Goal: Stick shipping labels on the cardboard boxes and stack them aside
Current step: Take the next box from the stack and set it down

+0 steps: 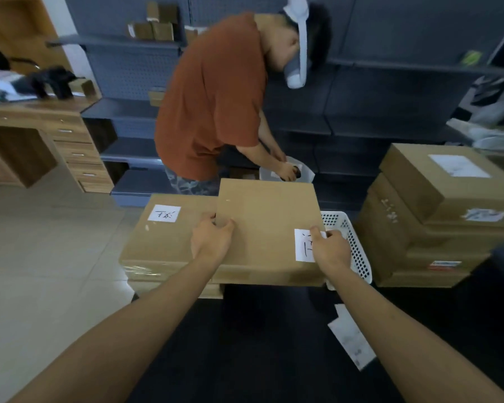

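Observation:
A flat cardboard box [268, 222] lies in front of me, partly over a white basket. My left hand [211, 238] grips its left edge, fingers curled over the side. My right hand [330, 248] pinches a white handwritten label [303, 245] at the box's near right corner. To the left sits another cardboard box [163, 242] with a white handwritten label [164, 213] on top, stacked on more boxes below.
A white perforated basket [352, 245] stands right of the box. A stack of labelled boxes [437, 216] rises at the right. A person in a rust shirt [213, 97] bends over behind the boxes. Loose paper [351, 338] lies on the dark floor. Grey shelves [361, 112] stand behind.

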